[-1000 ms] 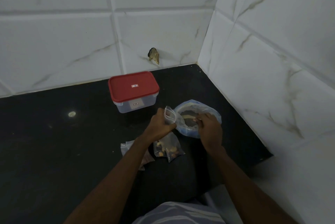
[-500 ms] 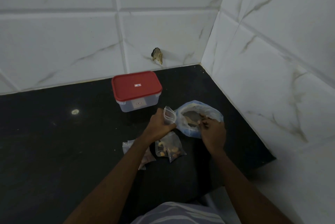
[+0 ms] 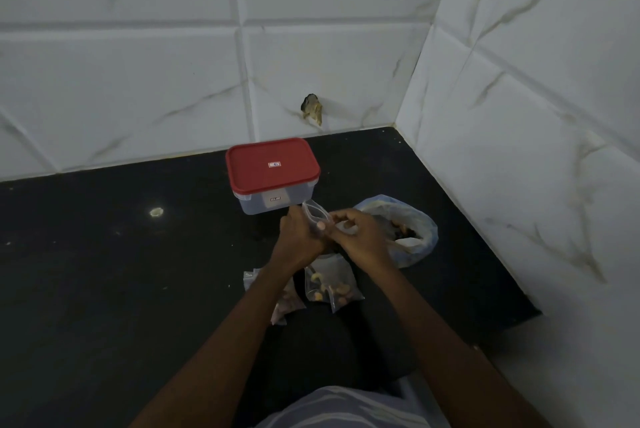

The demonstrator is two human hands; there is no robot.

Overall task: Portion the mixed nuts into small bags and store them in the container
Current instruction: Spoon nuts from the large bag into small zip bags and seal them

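My left hand (image 3: pixel 300 241) grips a small clear zip bag (image 3: pixel 314 215) upright by its mouth. My right hand (image 3: pixel 360 241) has its fingers curled at the bag's opening and pinches what looks like a few nuts. Right of the hands, a large bluish plastic bag of mixed nuts (image 3: pixel 412 230) lies open on the black counter. Two filled small bags lie in front of me: one with cashews (image 3: pixel 333 285) and one partly under my left forearm (image 3: pixel 282 299). A clear container with a red lid (image 3: pixel 272 173), closed, stands just behind my hands.
The black counter (image 3: pixel 121 271) ends at white marble-look tile walls at the back and right, forming a corner (image 3: pixel 398 122). A chipped hole in the tile (image 3: pixel 312 108) sits above the container. A light reflection spot (image 3: pixel 156 211) shows on the counter at left.
My right hand has left the large nut bag and moved left to the mouth of the small bag held by my left hand. The camera view shifted slightly.
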